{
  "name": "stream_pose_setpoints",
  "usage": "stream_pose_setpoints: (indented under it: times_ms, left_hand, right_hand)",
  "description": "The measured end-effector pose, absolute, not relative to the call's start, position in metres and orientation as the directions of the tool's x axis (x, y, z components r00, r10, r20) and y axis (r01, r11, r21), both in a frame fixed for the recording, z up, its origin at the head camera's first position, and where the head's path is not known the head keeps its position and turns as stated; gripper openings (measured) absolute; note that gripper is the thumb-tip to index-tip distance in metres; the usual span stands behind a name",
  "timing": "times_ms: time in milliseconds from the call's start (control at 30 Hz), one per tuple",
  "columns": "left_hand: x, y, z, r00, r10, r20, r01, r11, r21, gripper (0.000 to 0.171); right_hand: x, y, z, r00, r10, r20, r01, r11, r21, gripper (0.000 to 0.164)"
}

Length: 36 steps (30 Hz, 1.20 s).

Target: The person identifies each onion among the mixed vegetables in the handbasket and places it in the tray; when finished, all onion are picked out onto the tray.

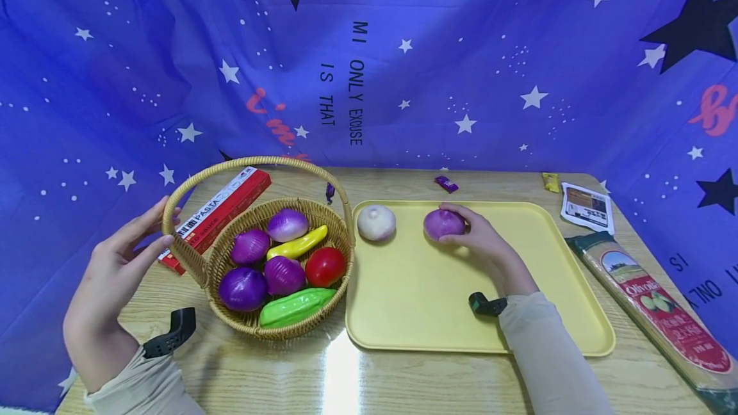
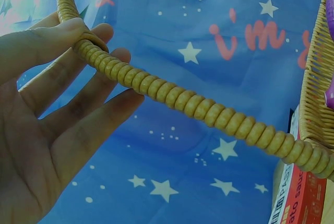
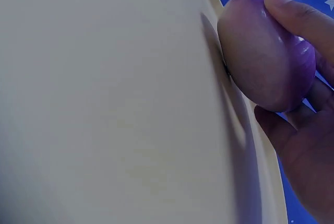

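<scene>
My left hand (image 1: 109, 287) pinches the left side of the wicker basket's arched handle (image 2: 172, 96), thumb in front and fingertips behind it. In the basket (image 1: 254, 333) lie several purple onions (image 1: 243, 289), a yellow pepper-like piece (image 1: 298, 243), a red tomato (image 1: 325, 267) and a ridged green vegetable (image 1: 296, 307). Over the tray's far part, my right hand (image 1: 481, 235) grips another purple onion (image 1: 442, 225) between thumb and fingers. The right wrist view shows that onion (image 3: 261, 51) at the tray surface; whether it touches is unclear. A whitish onion (image 1: 377, 222) sits to its left.
The yellow tray (image 1: 415, 300) stands right of the basket. A red pasta box (image 1: 254, 187) lies behind the basket on the left. A spaghetti packet (image 1: 657, 312) and a white sachet (image 1: 587, 207) lie right of the tray. Small purple (image 1: 446, 184) and yellow (image 1: 550, 182) wrapped pieces lie behind it.
</scene>
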<state>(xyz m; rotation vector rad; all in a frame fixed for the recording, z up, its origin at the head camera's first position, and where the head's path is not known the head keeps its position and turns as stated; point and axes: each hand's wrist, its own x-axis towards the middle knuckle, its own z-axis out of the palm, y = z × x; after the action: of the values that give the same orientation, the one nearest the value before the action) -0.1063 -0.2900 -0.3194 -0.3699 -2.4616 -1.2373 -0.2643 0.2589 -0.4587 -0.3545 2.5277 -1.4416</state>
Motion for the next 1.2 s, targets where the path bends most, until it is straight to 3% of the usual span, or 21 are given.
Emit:
stream_pose_setpoints:
  times_ms: [1200]
  left_hand:
    - [-0.1068,-0.2911,-0.3200,-0.917,0.049,0.395,0.346,0.589,0.730,0.053]
  right_hand:
    - [-0.2593,0.2604,-0.4551,-0.929,-0.361,-0.082,-0.119,0.502,-0.857,0.088]
